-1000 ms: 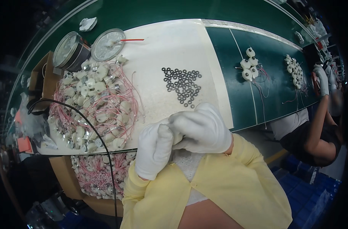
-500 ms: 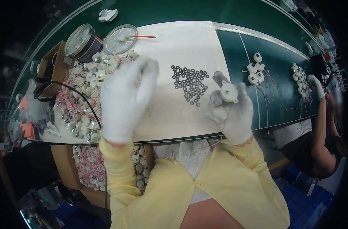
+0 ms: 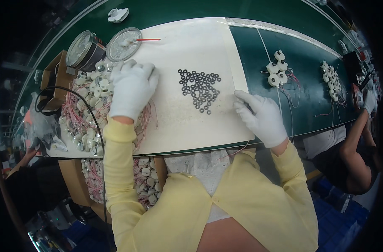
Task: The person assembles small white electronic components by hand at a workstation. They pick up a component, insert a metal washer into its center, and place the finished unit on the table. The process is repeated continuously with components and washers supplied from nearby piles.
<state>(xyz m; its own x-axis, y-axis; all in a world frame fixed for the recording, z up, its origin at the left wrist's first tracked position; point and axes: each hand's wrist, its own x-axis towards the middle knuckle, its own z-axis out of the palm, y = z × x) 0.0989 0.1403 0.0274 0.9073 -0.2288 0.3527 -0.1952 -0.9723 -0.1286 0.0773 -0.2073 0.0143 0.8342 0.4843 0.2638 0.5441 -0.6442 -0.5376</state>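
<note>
Firstly, white wired motors [image 3: 78, 126] are heaped beneath and left of the left hand's [image 3: 133, 90] loosely spread fingers, within easy reach; any grasp cannot be told. Black rings [image 3: 200, 88] are laid flat between both hands, reachable by either. Right hand [image 3: 263, 119]: fingers half-curled, contents hidden; black-centred motors [image 3: 273, 80] grouped beyond, seemingly kept apart.
</note>
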